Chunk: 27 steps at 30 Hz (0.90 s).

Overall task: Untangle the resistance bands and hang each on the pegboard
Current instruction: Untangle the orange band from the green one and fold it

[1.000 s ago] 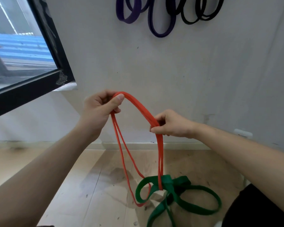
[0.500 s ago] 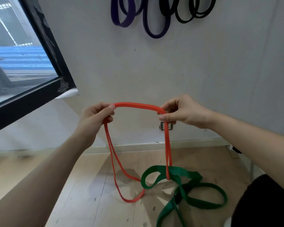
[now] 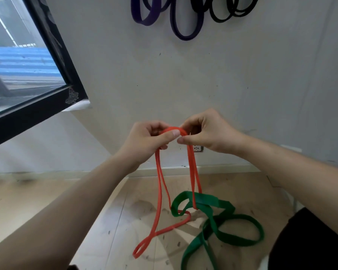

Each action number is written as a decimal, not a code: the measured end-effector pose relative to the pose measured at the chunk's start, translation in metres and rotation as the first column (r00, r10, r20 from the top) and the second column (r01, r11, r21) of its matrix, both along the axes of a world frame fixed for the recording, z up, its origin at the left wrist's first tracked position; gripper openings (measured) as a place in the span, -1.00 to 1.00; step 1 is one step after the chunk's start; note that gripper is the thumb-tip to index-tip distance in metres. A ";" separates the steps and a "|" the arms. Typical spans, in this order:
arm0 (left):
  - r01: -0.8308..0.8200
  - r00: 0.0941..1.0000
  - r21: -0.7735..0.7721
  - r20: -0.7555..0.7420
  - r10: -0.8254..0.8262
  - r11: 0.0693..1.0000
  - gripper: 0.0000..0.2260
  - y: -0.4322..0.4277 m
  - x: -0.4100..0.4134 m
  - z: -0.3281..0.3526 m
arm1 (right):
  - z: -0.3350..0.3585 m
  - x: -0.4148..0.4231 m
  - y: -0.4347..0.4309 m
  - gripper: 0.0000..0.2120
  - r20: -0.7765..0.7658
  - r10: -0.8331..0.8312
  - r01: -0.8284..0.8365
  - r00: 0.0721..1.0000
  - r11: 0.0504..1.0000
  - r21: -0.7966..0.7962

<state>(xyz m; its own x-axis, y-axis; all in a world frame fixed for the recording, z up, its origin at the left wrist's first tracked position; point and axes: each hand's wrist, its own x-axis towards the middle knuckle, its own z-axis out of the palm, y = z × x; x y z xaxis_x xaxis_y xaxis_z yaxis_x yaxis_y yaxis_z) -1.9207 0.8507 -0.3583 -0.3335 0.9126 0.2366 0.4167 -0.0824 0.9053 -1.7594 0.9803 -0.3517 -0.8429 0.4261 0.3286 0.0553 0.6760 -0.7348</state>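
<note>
Left hand [image 3: 147, 140] and right hand [image 3: 207, 133] pinch the orange band [image 3: 160, 195] together; its strands hang to the floor [image 3: 98, 230], seemingly threading the green band [image 3: 219, 217] at five o'clock.

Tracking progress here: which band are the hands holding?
The orange band, pinched by the left hand and right hand; the green band lies on the floor.

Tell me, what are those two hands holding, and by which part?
Both the left hand and right hand pinch the orange band at the top of its loop; its strands hang to the floor, threaded through the green band.
</note>
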 end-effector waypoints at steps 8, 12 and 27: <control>-0.026 0.992 0.168 -0.115 0.045 0.985 -0.92 -0.001 0.001 0.006 | -0.018 0.001 0.009 -0.90 0.280 0.172 -0.107 0.944 0.966 -0.234; -0.094 0.993 0.225 -0.045 0.107 0.970 -0.93 -0.005 -0.003 0.012 | -0.029 -0.001 0.013 -0.87 0.361 0.200 -0.108 0.911 0.960 -0.258; -0.255 0.967 0.205 0.079 0.244 0.945 -0.86 -0.021 -0.031 0.011 | -0.015 0.001 0.013 -0.87 0.162 -0.022 0.036 0.987 0.996 -0.087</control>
